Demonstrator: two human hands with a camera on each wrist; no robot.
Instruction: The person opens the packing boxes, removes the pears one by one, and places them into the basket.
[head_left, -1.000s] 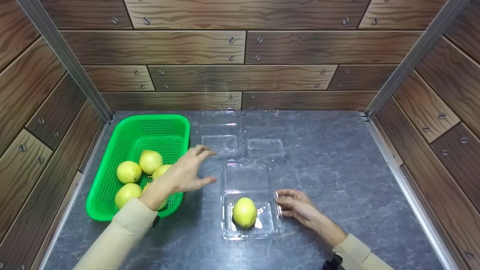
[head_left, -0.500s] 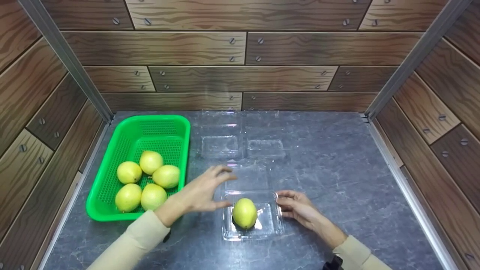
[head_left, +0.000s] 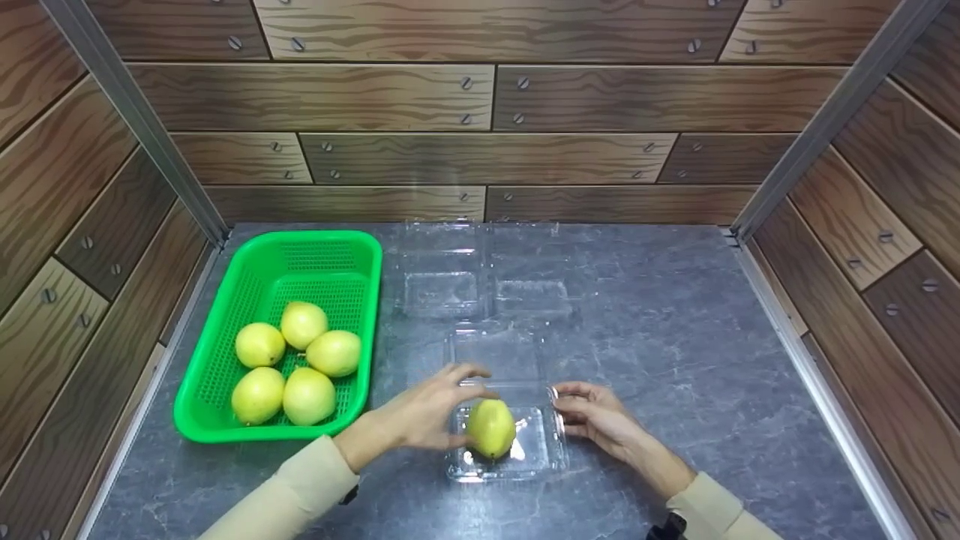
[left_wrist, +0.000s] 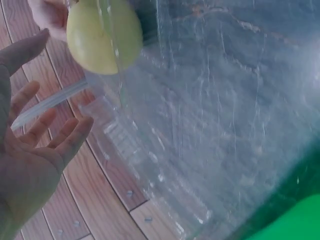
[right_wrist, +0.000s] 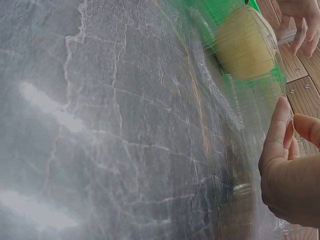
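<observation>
A yellow pear (head_left: 491, 428) lies in the front half of a clear plastic clamshell container (head_left: 532, 466) whose lid half lies back behind it. At the pear's left side, my left hand (head_left: 430, 410) has its fingers spread and thumb apart; the left wrist view shows them near the pear (left_wrist: 100, 37) without closing on it. My right hand (head_left: 596, 416) pinches the container's right rim between thumb and fingers, seen also in the right wrist view, where the hand (right_wrist: 290, 165) is beside the clear wall.
A green plastic basket (head_left: 225, 300) with several yellow pears (head_left: 309, 395) stands to the left. Two more clear containers (head_left: 441, 289) lie open at the back middle. Wood-patterned walls (head_left: 480, 97) close off the grey tabletop (head_left: 660, 315) at the back and sides.
My left hand has moved right and toward the front, from beside the basket to the pear in the container. The right hand keeps its hold on the rim.
</observation>
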